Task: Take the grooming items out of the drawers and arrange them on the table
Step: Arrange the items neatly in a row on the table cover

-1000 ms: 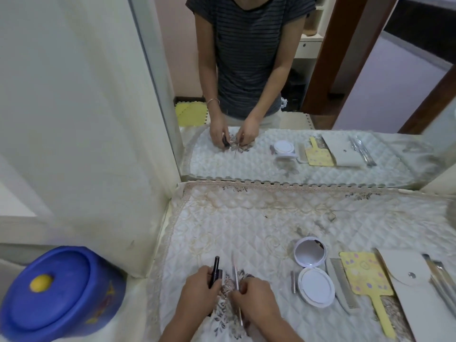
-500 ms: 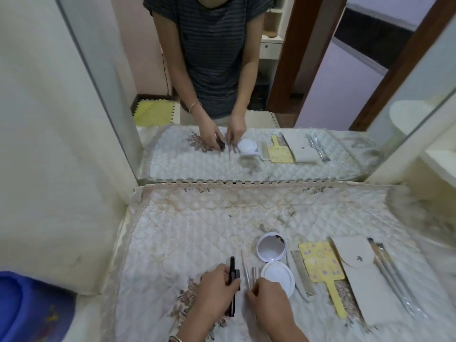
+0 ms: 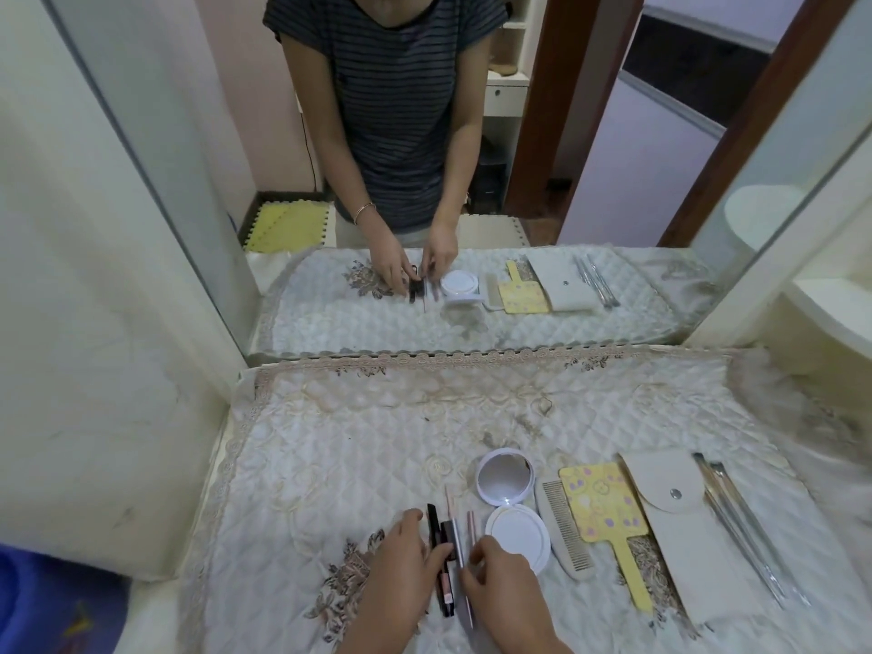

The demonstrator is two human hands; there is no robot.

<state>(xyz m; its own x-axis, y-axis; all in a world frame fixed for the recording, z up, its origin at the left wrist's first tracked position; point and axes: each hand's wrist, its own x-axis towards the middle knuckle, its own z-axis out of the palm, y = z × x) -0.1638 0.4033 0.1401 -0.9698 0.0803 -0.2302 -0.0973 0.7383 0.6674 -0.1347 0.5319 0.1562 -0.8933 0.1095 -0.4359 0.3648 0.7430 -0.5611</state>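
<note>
On the quilted table cover [image 3: 330, 464], my left hand [image 3: 401, 559] holds a black makeup pencil [image 3: 433, 523] between thumb and fingers, its lower part lying on the cloth. My right hand [image 3: 502, 578] pinches a thin silver stick [image 3: 454, 521] right beside it. A short pink stick [image 3: 470, 523] lies just right of those. Further right sit an open white compact mirror [image 3: 504, 479], a beige comb [image 3: 564, 531], a yellow hand mirror [image 3: 604, 507], a beige snap pouch [image 3: 679, 521] and long metal tools [image 3: 736, 512].
A large wall mirror [image 3: 472, 181] stands along the back of the table and reflects the person and the items. A white wall panel [image 3: 118, 370] borders the left side. A blue bin [image 3: 47, 606] is at the lower left. White shelves [image 3: 825, 313] curve at the right.
Both hands have carried the black pencil and thin stick rightward, from the floral patch to just beside the compact. The view has swung right, so the blue bin is nearly out of frame.
</note>
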